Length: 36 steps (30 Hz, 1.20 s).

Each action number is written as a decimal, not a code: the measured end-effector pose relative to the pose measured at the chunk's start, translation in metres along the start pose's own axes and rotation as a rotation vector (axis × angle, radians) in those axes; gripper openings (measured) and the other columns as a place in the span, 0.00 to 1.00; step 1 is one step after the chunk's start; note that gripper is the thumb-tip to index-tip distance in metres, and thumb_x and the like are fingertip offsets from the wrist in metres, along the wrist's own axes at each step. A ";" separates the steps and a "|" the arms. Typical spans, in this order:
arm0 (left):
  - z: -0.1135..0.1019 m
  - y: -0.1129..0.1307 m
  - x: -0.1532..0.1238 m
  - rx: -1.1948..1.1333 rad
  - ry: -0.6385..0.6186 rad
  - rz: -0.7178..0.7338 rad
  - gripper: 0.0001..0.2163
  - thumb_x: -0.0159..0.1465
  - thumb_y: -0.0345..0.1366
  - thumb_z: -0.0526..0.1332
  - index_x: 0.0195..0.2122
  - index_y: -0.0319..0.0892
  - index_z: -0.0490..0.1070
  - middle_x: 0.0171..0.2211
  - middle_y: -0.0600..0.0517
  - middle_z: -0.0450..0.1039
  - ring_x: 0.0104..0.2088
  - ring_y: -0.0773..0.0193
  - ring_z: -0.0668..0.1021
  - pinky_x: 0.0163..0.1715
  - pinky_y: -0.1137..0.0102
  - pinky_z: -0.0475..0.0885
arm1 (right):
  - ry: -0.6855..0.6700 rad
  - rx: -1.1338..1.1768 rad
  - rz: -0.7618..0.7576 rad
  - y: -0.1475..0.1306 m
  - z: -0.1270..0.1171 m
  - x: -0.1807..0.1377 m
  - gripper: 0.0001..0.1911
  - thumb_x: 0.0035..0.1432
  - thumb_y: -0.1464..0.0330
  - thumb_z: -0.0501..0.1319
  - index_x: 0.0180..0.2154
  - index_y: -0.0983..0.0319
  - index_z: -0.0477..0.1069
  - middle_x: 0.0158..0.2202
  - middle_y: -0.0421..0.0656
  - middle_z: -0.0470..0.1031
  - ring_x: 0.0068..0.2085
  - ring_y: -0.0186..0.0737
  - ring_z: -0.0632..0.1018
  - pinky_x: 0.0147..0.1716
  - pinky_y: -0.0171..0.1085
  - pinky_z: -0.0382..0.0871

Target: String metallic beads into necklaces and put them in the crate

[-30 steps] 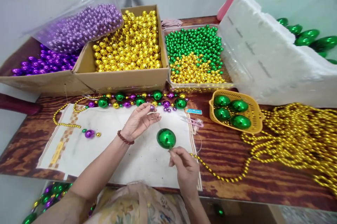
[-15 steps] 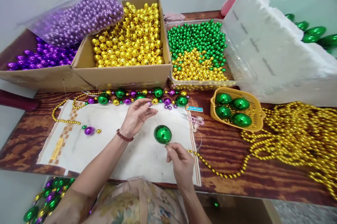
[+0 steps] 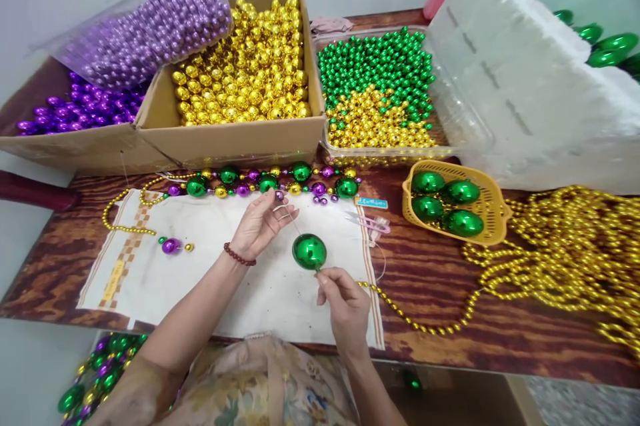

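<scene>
Pinching, left hand [image 3: 263,221]: grasping a small purple bead [image 3: 279,197]; thread [image 3: 295,226] runs from there toward 4 o'clock.
Big green ball [image 3: 309,251]: at the thread's lower end, between the hands, over the white cloth [image 3: 250,309].
Right hand [image 3: 347,306]: grasping the ball's lower tip; whether thread is caught too, cannot tell.
Stringing step: judged to be joining bead and ball on one thread.
Next move: probably calls for taut thread, steady pinch.
9 o'clock of ball: purple ball [image 3: 171,247] on cloth.
2–3 o'clock: yellow basket [image 3: 493,218], four green balls [image 3: 463,223] inside.

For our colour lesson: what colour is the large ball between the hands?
The large ball is shiny green; see the head view.
</scene>
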<state>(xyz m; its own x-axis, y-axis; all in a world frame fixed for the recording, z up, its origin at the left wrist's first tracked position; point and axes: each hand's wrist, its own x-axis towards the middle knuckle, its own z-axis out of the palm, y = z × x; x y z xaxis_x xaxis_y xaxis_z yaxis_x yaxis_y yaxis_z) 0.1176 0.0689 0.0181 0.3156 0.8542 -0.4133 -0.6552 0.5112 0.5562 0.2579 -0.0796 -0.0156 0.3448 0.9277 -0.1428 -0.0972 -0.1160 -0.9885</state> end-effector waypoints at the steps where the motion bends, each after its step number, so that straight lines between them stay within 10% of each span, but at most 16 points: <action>1: 0.000 0.000 0.000 -0.018 0.020 -0.019 0.09 0.63 0.38 0.67 0.35 0.36 0.75 0.30 0.52 0.77 0.31 0.66 0.81 0.46 0.62 0.77 | 0.000 -0.003 -0.002 -0.001 0.000 0.000 0.11 0.60 0.64 0.61 0.27 0.62 0.72 0.17 0.35 0.64 0.20 0.30 0.66 0.23 0.30 0.61; 21: 0.005 -0.008 -0.001 -0.111 0.147 -0.102 0.12 0.63 0.42 0.66 0.32 0.36 0.73 0.26 0.53 0.76 0.29 0.67 0.80 0.46 0.61 0.77 | -0.014 -0.058 -0.034 0.004 0.001 0.001 0.11 0.61 0.65 0.61 0.27 0.62 0.71 0.18 0.34 0.63 0.21 0.30 0.66 0.23 0.31 0.60; 36: -0.006 -0.004 -0.007 0.363 0.022 0.169 0.12 0.54 0.40 0.72 0.30 0.38 0.73 0.28 0.52 0.77 0.31 0.64 0.81 0.46 0.63 0.75 | -0.055 -0.037 0.063 0.000 0.003 0.012 0.11 0.58 0.63 0.62 0.26 0.63 0.72 0.18 0.36 0.65 0.20 0.31 0.67 0.22 0.31 0.63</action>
<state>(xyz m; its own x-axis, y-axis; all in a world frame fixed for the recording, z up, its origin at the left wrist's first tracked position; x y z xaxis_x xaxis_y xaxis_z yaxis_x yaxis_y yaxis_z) 0.1137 0.0605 0.0150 0.2074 0.9287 -0.3074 -0.4101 0.3678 0.8346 0.2592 -0.0671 -0.0170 0.2877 0.9360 -0.2026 -0.0820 -0.1867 -0.9790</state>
